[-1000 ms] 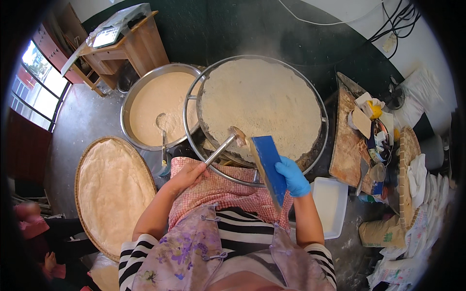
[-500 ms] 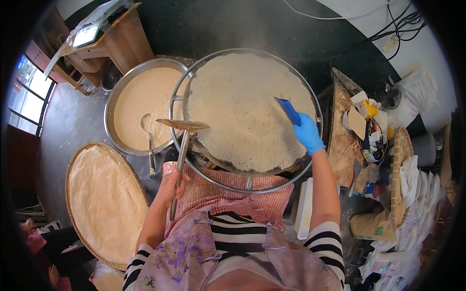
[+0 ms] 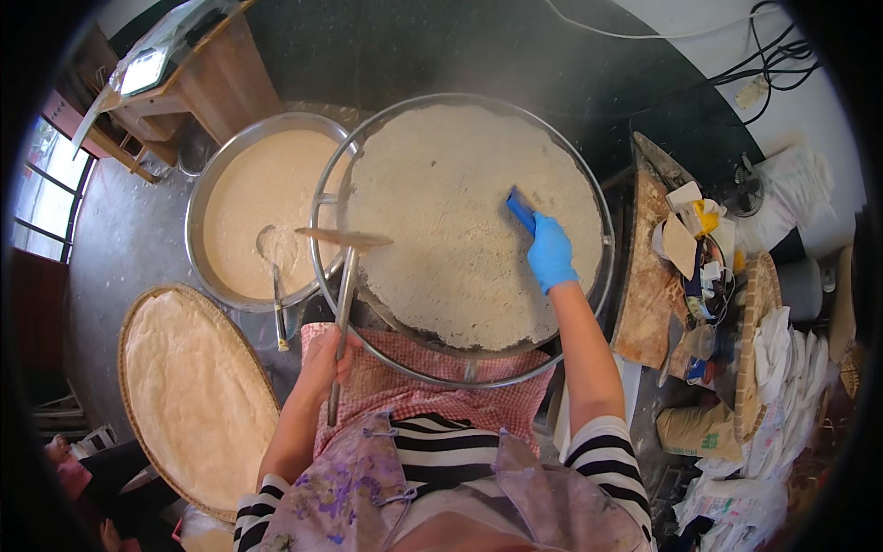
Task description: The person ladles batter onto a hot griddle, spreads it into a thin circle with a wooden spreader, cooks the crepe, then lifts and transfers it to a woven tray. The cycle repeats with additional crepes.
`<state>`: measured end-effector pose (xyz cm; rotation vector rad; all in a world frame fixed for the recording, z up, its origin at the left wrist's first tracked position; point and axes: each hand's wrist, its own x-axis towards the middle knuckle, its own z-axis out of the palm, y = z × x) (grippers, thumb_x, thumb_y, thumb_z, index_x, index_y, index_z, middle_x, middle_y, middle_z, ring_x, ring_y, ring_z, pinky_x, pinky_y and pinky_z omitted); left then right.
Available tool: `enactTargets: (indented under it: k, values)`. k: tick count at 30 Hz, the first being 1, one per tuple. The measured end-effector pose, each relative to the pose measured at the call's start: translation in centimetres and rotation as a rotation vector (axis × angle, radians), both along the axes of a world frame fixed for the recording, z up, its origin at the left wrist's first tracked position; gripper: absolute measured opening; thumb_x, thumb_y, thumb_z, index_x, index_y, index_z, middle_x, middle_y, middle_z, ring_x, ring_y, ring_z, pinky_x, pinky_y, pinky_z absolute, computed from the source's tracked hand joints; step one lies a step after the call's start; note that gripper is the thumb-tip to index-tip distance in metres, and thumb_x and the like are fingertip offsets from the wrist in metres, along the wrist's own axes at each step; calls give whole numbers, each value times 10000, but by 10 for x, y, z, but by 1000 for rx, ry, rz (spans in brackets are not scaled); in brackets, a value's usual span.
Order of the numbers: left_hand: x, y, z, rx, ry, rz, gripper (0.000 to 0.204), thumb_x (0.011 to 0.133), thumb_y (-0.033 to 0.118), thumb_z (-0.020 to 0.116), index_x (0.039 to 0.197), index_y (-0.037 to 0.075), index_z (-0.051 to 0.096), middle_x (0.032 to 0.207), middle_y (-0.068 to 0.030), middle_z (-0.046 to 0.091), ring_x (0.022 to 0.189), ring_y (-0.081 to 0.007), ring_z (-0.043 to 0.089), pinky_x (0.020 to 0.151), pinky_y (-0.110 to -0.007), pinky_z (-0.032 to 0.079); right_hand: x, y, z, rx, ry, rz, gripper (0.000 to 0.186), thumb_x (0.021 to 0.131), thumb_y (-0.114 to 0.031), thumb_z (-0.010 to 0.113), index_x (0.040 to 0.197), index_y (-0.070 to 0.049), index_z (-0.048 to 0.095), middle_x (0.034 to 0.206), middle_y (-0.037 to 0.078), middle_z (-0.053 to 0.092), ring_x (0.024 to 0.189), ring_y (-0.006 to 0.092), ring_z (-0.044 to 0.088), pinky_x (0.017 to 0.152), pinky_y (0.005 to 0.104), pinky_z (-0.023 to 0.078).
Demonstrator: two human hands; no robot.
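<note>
My left hand [image 3: 324, 361] is closed round the metal handle of a T-shaped batter spreader [image 3: 345, 237]. Its head hangs over the left edge of a large round griddle, above the surrounding metal ring [image 3: 469, 385]. A thin, pale sheet of batter [image 3: 441, 212] covers most of the griddle, and steam rises behind it. Gloved in blue, my right hand [image 3: 552, 255] grips a blue scraper [image 3: 520, 210] over the right part of the sheet. The scraper is tilted up to the left; whether its edge touches the batter I cannot tell.
Left of the griddle stands a wide metal basin [image 3: 190, 235] of batter with a ladle [image 3: 278, 294] in it. Nearer lies a woven tray [image 3: 126, 368] holding pale, thin sheets. Someone's pink sleeve [image 3: 74, 474] shows lower left. Boards and clutter [image 3: 708, 267] stand at right.
My right hand has moved left across the batter sheet with the scraper, which now shows a narrower face. My left hand keeps hold of the spreader in nearly the same place. The view has shifted slightly.
</note>
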<state>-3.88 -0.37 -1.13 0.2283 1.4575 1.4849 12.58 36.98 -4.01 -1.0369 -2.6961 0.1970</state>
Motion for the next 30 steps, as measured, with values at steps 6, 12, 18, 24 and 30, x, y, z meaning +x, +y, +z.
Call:
enactTargets:
  k: [6,12,18,24,30]
  values:
    - [0,28,17,12,-39,-11,461,959,414,339,921,0,539,486,26,330,355,-75,321,341,-226,281,-59,-71,-19,-81,-252,81,313,756,16,478,1068,26,499,885,201,567,812,360,583,712,446,480]
    - [-2,42,25,38,-3,-77,436,961,390,350,1014,-9,517,523,34,343,404,-70,338,384,-217,294,-6,-125,30,-235,-96,349,386,757,13,485,1138,-45,508,966,191,576,888,356,578,773,413,478]
    - [14,47,27,70,-28,-205,407,964,333,383,1110,-35,476,541,30,375,400,-70,343,376,-208,301,69,-123,124,-493,315,354,452,768,110,454,1195,-29,498,1166,172,539,1067,292,549,904,347,442]
    - [49,49,27,51,-8,-374,362,962,314,403,1091,-7,509,546,39,394,406,-57,363,384,-191,297,95,-135,151,-412,332,221,467,735,95,467,1178,-41,525,1105,194,576,998,339,576,861,351,456]
    - [65,37,31,40,-112,-386,345,961,295,407,1077,-11,518,538,43,363,405,-56,343,376,-190,281,103,-163,115,-401,152,78,441,770,53,465,1191,-60,526,1054,226,576,931,371,581,807,402,470]
